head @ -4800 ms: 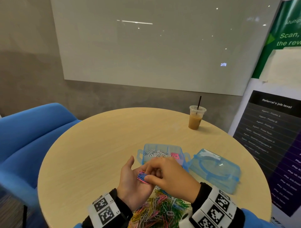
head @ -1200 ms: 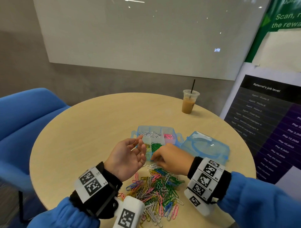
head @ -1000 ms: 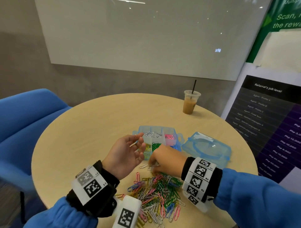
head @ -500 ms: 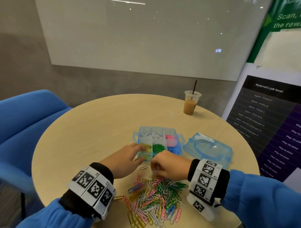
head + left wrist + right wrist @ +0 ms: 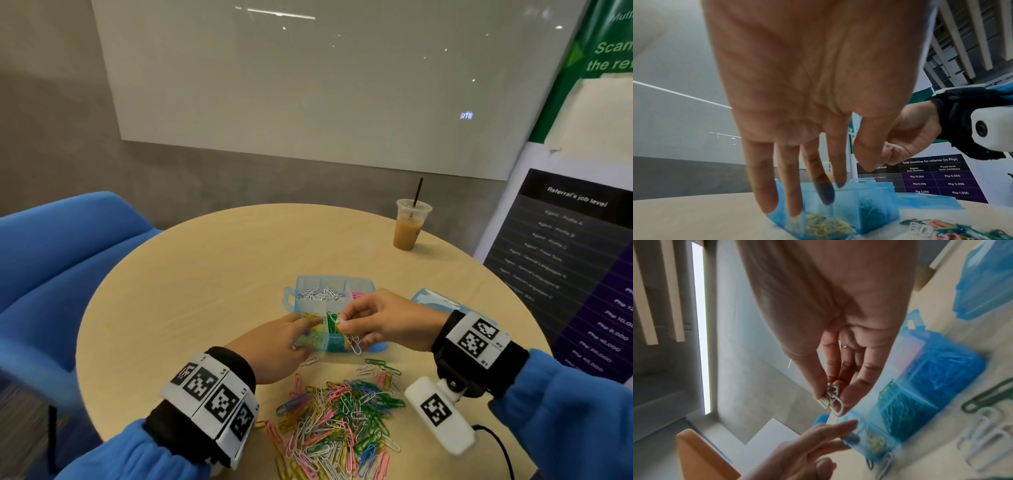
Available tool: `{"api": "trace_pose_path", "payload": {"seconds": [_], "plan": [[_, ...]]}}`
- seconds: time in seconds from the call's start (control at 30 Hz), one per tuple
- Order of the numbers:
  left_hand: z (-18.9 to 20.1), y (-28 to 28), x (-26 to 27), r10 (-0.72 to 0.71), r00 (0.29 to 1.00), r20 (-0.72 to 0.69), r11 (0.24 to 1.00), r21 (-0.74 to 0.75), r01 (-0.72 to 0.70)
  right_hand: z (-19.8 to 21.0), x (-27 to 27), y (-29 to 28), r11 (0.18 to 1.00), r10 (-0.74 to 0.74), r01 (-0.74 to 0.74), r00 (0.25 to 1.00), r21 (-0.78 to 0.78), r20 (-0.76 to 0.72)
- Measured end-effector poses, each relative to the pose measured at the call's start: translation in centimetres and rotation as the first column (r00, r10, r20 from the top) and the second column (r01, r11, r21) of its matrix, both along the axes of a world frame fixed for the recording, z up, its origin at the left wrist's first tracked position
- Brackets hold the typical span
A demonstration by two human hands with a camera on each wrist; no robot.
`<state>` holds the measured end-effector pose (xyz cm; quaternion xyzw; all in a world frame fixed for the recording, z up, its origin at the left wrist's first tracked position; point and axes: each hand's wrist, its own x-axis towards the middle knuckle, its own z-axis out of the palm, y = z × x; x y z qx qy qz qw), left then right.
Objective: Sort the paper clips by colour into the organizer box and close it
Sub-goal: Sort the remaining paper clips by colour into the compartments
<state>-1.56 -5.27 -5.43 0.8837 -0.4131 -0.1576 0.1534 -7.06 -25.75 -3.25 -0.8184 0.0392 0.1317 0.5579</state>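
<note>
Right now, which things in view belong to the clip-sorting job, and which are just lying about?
Job:
- organizer box
- its lid
- loose clip pile
- white clips pinched in right hand
- left hand at the box

Lying about:
- iced coffee cup
- blue chair
- wall posters

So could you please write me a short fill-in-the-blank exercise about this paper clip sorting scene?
1. The right hand pinches a small bunch of mostly ____ paper clips.
2. The left hand touches the box at the compartment with ____ clips.
3. The box's lid lies ____ the box.

Missing words: white; yellow; beside
</note>
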Motion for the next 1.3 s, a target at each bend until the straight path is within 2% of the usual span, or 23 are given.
{"api": "trace_pose_path", "payload": {"seconds": [0.37,0.47,0.57,0.67,0.87,1.07,1.2,1.3], "plan": [[0.0,0.2,0.3,0.005,1.000,0.018,0.999,-0.044,-0.004,0.3,0.9,1.2,0.984,-0.162,0.160,0.987,0.082,0.017],[-0.2,0.4,0.5,0.076,0.997,-0.024,0.994,-0.082,-0.078,0.1,1.4,2.0,0.972,-0.185,0.184,0.983,0.145,-0.001],[-0.4,0.6,0.9,0.198,0.975,-0.102,0.949,-0.228,-0.216,-0.2,1.9,2.8,0.966,-0.189,0.189,0.982,0.175,-0.013],[-0.4,0.5,0.9,0.207,0.955,-0.210,0.891,-0.363,-0.273,-0.6,2.3,3.4,0.959,-0.209,0.208,0.978,0.190,-0.018],[-1.1,0.3,1.2,0.239,0.925,-0.295,0.817,-0.454,-0.355,-0.8,2.3,4.2,0.947,-0.204,0.205,0.978,0.248,-0.028],[-0.7,0.4,1.4,0.258,0.888,-0.381,0.788,-0.449,-0.422,-0.8,2.4,3.8,0.917,-0.243,0.259,0.966,0.304,-0.091],[-0.8,0.7,1.7,0.322,0.912,-0.253,0.850,-0.347,-0.397,-1.0,3.0,3.0,0.872,-0.374,0.359,0.927,0.332,-0.020],[-0.6,0.9,1.7,0.312,0.928,-0.205,0.891,-0.277,-0.361,-1.3,3.8,2.5,0.817,-0.471,0.435,0.882,0.378,0.004]]}}
